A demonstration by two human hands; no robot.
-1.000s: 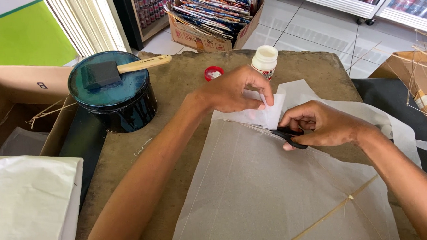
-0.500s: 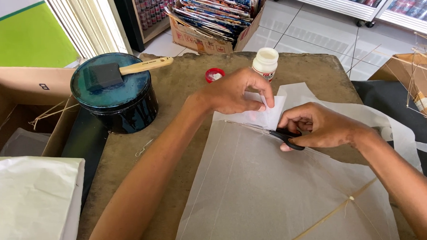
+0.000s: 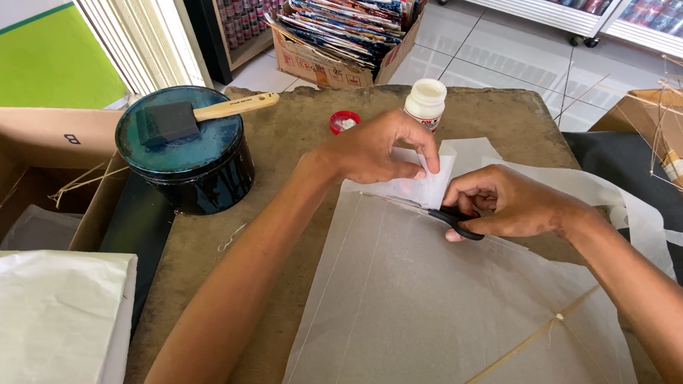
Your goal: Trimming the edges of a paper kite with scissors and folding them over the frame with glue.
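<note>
Pinched between thumb and fingers, a flap of thin white paper is held up by the left hand at the top corner of the kite sheet. Right beside it, the right hand is closed around black-handled scissors, whose blades lie along the sheet's upper edge under the flap; whether they are parted is hard to make out from here. That sheet lies flat on the worn brown table, with a thin bamboo stick running across its lower right. Behind the hands stands a small white glue bottle, its red cap just beside it. Further left sits a dark round tin with a foam brush resting on its lid.
</note>
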